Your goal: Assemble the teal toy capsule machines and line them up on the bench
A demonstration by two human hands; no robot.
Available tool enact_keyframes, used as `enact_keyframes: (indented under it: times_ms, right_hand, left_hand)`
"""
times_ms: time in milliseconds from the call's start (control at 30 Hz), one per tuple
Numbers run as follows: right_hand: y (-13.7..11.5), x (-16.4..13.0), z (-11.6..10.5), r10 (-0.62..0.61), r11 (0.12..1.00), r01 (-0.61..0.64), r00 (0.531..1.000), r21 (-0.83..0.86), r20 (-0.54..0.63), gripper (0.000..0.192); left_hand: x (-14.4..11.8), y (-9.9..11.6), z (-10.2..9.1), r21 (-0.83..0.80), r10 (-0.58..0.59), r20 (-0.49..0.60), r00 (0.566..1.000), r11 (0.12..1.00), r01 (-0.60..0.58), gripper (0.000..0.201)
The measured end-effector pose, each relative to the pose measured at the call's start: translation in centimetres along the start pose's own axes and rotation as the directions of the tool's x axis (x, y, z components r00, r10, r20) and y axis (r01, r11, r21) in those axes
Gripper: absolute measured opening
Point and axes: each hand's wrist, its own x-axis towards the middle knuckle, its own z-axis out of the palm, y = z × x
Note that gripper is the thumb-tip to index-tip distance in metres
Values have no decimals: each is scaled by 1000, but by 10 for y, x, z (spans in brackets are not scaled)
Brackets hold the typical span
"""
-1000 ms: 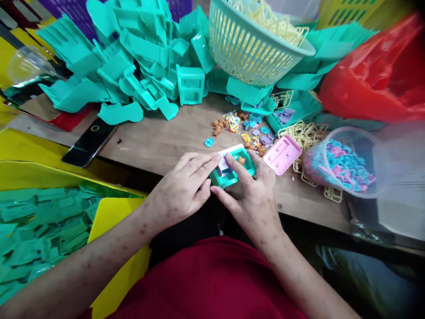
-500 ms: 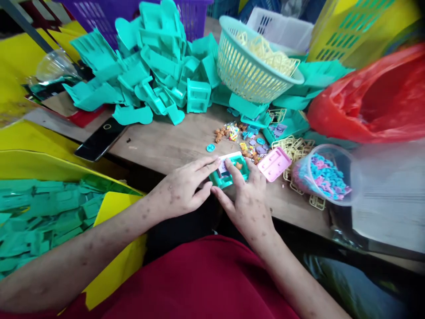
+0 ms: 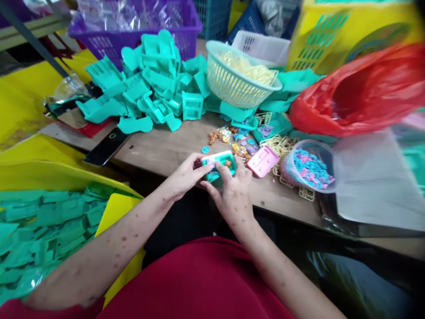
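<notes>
Two bare hands meet at the near edge of a wooden bench (image 3: 159, 148), above a red-clothed lap. The left hand (image 3: 184, 177) and the right hand (image 3: 232, 195) both hold a small teal box (image 3: 219, 166) between them, fingers closed around its sides, just over the bench edge. The box is an open rectangular plastic shell with a pale rim and a tiny orange piece inside.

To the left below the bench sits a yellow bin (image 3: 49, 221) full of flat teal parts. A black phone (image 3: 106, 147) lies on the bench's left edge, partly overhanging. Bare wood stays open left of the hands. Just right of the box lie a pink tray (image 3: 263, 161), small coloured bits (image 3: 232, 137) and a clear tub (image 3: 308, 170) of beads. Farther back rise a heap of teal parts (image 3: 149, 84), a pale basket (image 3: 239, 79), a red bag (image 3: 358, 93) and a purple crate (image 3: 133, 26).
</notes>
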Motion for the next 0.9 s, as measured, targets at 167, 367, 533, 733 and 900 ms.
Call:
enact_keyframes:
  times_ms: [167, 367, 533, 733, 900]
  right_hand:
    - [-8, -4, -5, 61, 993, -65, 997, 100, 50, 73]
    - [0, -19, -11, 1, 962, -13, 999, 272, 42, 94]
    - [50, -2, -75, 67, 984, -56, 996, 168, -63, 38]
    - [159, 48, -161, 313, 947, -320, 937, -21, -153, 31]
    - [191, 74, -151, 413, 898, -416, 909, -141, -52, 24]
  left_hand:
    - [4, 9, -2, 77, -121, -74, 990, 989, 127, 65]
    - [33, -1, -14, 146, 16, -118, 993, 989, 1, 76]
    - [35, 0, -24, 273, 35, -76, 996, 962, -13, 77]
    - [32, 11, -18, 405, 139, -55, 989, 908, -105, 87]
    - [32, 13, -16, 505, 207, -37, 978, 848, -161, 87]
